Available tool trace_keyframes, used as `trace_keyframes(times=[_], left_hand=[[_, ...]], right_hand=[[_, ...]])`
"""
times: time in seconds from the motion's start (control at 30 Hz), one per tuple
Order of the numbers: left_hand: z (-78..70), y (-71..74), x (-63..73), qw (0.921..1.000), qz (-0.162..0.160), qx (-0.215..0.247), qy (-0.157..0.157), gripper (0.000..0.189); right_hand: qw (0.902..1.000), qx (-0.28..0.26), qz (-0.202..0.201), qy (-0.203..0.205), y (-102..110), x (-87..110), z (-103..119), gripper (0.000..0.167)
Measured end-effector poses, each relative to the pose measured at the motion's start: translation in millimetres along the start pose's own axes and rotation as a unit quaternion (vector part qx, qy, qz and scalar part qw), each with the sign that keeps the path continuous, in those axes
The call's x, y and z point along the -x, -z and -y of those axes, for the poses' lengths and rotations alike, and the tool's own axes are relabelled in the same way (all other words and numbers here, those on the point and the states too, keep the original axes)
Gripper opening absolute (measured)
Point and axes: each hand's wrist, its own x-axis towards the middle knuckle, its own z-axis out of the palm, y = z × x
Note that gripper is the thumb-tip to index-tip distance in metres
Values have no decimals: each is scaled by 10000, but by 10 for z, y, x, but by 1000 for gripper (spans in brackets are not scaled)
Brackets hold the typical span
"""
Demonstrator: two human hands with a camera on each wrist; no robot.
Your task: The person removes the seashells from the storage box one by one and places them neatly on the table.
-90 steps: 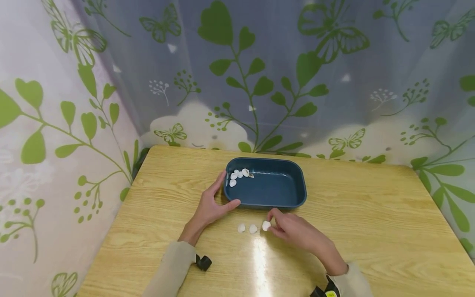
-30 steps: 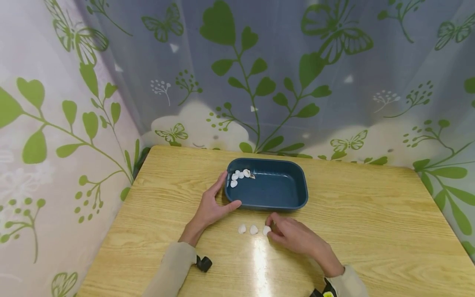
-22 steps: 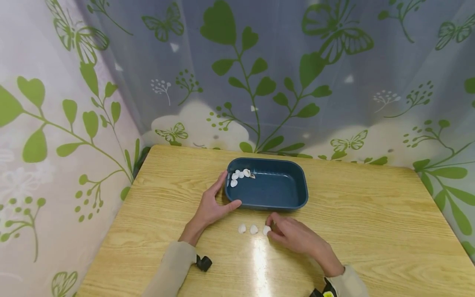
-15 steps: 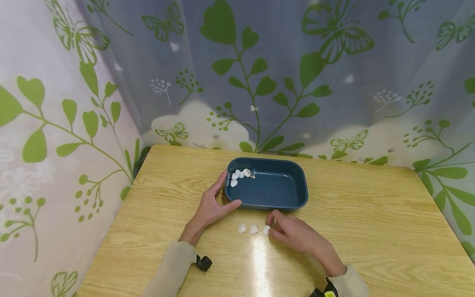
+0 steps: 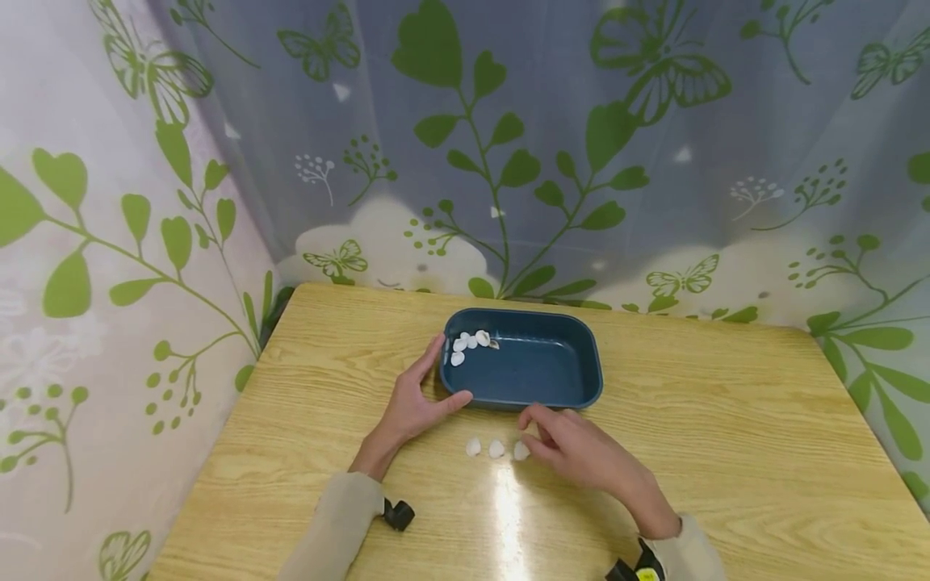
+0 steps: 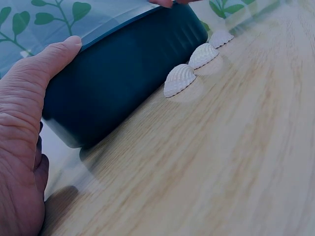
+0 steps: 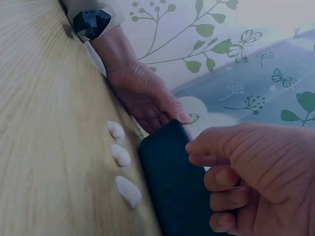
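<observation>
A deep dark-blue rectangular tray (image 5: 529,394) stands on the table, with several small white seashells (image 5: 461,344) bunched at its inner left end. My left hand (image 5: 412,407) spans the tray's near left corner, index finger straight along the side and thumb along the front edge. In front lie three ribbed white shells in a short row: a left shell (image 5: 474,446), a middle shell (image 5: 496,449) and a right shell (image 5: 521,450). Just above the right shell is my right hand (image 7: 261,172), fingers loosely bent and holding nothing, thumb tip at the shell's edge in the head view.
The wooden table (image 5: 726,420) runs back to a curtain (image 5: 552,161) printed with leaves and butterflies. Another printed cloth (image 5: 109,323) hangs along the left side. A bright light reflection (image 5: 510,516) lies on the tabletop below the shells.
Three seconds ago my right hand pinched the right shell; it sat there at the row's end, and now the fingers have let go and risen slightly. My left hand stays at the tray.
</observation>
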Motion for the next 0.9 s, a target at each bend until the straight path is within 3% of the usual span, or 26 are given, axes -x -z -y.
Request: trace_keyframes(times=[0.47, 0.9], left_hand=[[-3, 9, 6, 10000, 0, 18, 96, 101], [-2, 7, -2, 10000, -19, -51, 44, 102]], right_hand=[[9964, 152, -803, 232, 180, -331, 94, 19], [9972, 163, -712, 141, 171, -709, -12, 20]])
